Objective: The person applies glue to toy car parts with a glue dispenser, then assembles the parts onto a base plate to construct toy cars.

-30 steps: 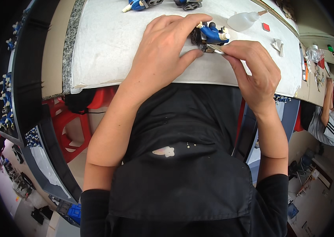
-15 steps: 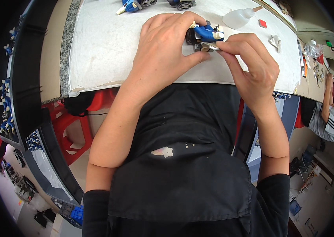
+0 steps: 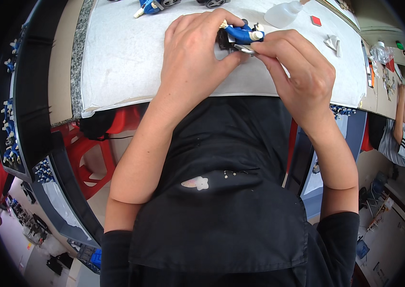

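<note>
We see the left hand (image 3: 197,52) curled over a small blue toy vehicle (image 3: 239,34), its grip clamped on it with the fingers arched over the top and the thumb pressed up from below, so that the toy sits held just above the near part of the desk (image 3: 126,57), which is covered in a white cloth. The right hand (image 3: 298,71) meets it from the other side; its thumb and forefinger are pinched together on a small silvery metal piece (image 3: 246,48) that touches the underside of the toy, though we cannot tell what kind of piece it is. The two hands touch at the fingertips around the toy. Farther back on the desk, near the top edge of the view, another blue toy (image 3: 152,5) lies partly cut off, and to its right a clear plastic squeeze bottle (image 3: 282,13) lies tilted on the cloth. A small red square (image 3: 316,20) sits just beside the bottle, and a folded whitish scrap (image 3: 333,43) lies well to the right of the hands. At the far right another person in a striped shirt (image 3: 403,138) sits at a neighbouring surface. Red plastic stools (image 3: 92,158) stand under the desk at our left.
</note>
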